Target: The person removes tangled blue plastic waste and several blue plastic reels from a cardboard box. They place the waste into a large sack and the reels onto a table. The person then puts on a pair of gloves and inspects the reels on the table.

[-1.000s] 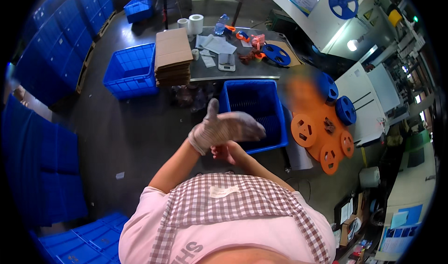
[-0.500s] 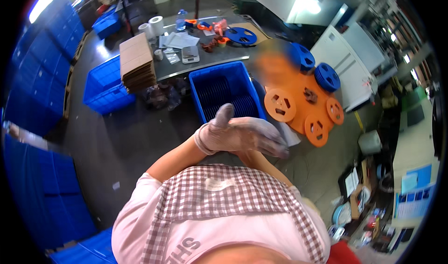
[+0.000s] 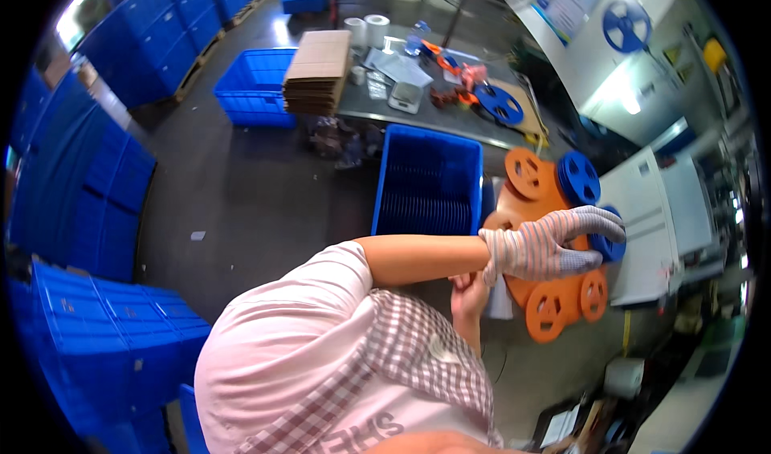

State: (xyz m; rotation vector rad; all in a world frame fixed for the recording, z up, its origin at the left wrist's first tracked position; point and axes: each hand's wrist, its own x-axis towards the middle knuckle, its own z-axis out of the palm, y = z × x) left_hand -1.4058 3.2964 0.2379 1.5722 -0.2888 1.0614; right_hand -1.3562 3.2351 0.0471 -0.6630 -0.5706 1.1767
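Note:
My left hand, in a striped knit glove, reaches across to the right above the orange round-lobed work surface. Its fingers are curved and apart from the thumb, with nothing visible between them. Behind the fingertips is a blue reel, and whether they touch is unclear. My bare right hand is at the left wrist, its fingers closed at the glove's cuff. Partly under my left forearm stands a blue bin with rows of dark discs on edge. Orange reels lie around the orange surface.
A grey table behind the bin bears flattened cardboard, paper rolls, a small scale, a bottle and a blue reel. Another blue bin is on the floor. Blue crates line the left; a white cabinet stands right.
My gloved left hand has swung from before my chest to the right, over the orange surface. The right hand now shows at its cuff. The view has turned, shifting the scene rightward.

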